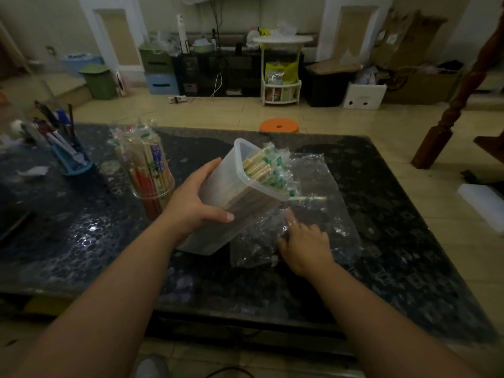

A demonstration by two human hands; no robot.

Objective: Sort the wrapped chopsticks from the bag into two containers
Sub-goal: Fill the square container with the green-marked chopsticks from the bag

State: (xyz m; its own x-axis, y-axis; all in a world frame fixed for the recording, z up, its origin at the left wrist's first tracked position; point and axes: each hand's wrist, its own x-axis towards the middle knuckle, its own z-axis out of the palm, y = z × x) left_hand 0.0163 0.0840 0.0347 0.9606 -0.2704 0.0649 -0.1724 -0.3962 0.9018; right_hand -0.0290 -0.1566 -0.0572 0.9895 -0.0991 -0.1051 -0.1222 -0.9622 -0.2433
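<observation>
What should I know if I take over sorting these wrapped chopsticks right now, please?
Left hand grips the rectangular container, tilted, with green-wrapped chopsticks inside.
Right hand rests open on the clear bag, which lies on the table.
The round container stands to the left, holding red- and blue-wrapped chopsticks.
Done: most pairs look sorted.
Left: one loose pair lies at the bag, near the rectangular container's mouth; it probably goes in there.

You are in a dim room with pale walls (pixel 41 23) and a tan tiled floor (pixel 327 118). A dark, glossy patterned tabletop (pixel 81 236) lies before you, with an orange stool (pixel 278 126) just past its far edge. Along the far wall stand a black shelf unit (pixel 218 72), a white rack (pixel 282 77), a green bin (pixel 99 80) and cardboard boxes (pixel 403 36).
</observation>
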